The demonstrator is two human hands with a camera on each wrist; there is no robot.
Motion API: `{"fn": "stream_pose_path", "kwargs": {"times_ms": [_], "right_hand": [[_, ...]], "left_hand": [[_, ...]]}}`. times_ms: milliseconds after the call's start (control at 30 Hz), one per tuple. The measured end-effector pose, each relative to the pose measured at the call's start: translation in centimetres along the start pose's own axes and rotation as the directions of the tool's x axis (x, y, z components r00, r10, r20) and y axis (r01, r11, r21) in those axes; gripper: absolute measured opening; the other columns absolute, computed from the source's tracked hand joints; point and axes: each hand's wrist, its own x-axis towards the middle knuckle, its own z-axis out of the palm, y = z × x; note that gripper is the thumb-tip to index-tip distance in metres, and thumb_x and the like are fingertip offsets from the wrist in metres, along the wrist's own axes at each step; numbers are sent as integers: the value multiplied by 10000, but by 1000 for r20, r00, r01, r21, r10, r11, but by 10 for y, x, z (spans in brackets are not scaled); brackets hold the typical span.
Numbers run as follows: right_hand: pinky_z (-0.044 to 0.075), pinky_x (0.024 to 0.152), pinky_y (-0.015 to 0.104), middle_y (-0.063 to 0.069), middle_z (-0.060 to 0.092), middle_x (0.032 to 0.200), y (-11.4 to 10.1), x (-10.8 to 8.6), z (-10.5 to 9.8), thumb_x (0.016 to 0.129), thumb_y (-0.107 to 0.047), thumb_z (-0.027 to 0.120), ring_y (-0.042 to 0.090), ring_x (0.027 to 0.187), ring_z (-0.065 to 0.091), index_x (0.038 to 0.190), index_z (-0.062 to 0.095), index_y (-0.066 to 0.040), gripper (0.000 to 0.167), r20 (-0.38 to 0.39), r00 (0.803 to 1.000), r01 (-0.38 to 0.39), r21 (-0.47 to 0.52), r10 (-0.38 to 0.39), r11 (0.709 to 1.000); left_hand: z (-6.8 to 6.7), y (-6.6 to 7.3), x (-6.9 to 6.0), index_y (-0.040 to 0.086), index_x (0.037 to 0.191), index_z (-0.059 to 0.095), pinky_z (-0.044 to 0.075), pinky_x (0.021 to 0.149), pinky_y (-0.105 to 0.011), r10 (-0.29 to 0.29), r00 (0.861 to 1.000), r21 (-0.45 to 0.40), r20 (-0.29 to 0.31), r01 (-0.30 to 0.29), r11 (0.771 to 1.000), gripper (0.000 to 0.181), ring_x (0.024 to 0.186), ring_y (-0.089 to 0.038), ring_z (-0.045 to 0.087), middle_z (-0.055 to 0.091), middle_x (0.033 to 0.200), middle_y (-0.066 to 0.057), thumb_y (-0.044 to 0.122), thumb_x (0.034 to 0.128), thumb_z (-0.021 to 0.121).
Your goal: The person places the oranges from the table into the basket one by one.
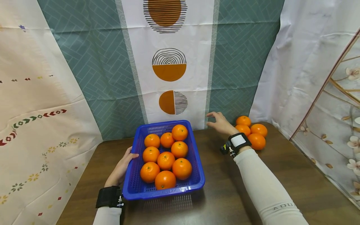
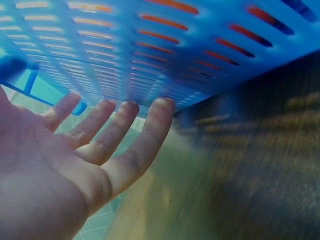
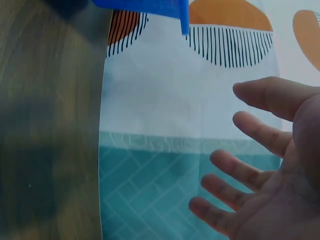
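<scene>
Holds the blue, rectangular, slotted plastic basket (image 1: 197,162) at its nine o'clock side with the left hand (image 1: 125,164), grasping its wall between a thumb laid over the rim and fingers set against the slotted outside. Has nine round, glossy oranges (image 1: 166,160) inside it. Hovers with the right hand (image 1: 220,125) at two o'clock from the basket, with fingers loose and spread, above the brown wooden table (image 1: 213,181). Shows four loose, round, glossy oranges (image 1: 257,141) bunched on the table, between three and four o'clock from that hand.
</scene>
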Motion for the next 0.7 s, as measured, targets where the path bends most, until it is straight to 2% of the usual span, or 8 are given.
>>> {"fn": "stream_pose_path", "kwargs": {"times_ms": [200, 400, 700], "right_hand": [[329, 1087, 653, 359, 364, 1445, 13, -7, -12, 1013, -177, 581, 546, 1310, 363, 1425, 503, 25, 466, -74, 994, -85, -43, 82, 995], [354, 1052, 652, 393, 321, 1441, 33, -15, -21, 1000, -170, 559, 581, 1289, 353, 1400, 496, 49, 460, -161, 967, -214, -90, 198, 973], [376, 1034, 681, 419, 290, 1447, 47, -24, -27, 999, -184, 560, 614, 1279, 367, 1392, 483, 64, 472, -160, 959, -252, -107, 234, 962]], "left_hand": [[0, 0, 1, 244, 1626, 138, 596, 895, -491, 0, 1000, -8, -9, 0, 1000, 608, 1134, -318, 646, 330, 1565, -250, 325, 1102, 436], [1, 1, 1, 232, 1618, 155, 601, 880, -485, -1, 1000, -1, -13, 1, 1000, 599, 1096, -301, 658, 347, 1544, -254, 327, 1100, 440], [1, 0, 1, 220, 1615, 162, 607, 864, -468, -3, 1000, -6, -16, 3, 1000, 601, 1066, -285, 667, 363, 1525, -263, 321, 1095, 448]]}}
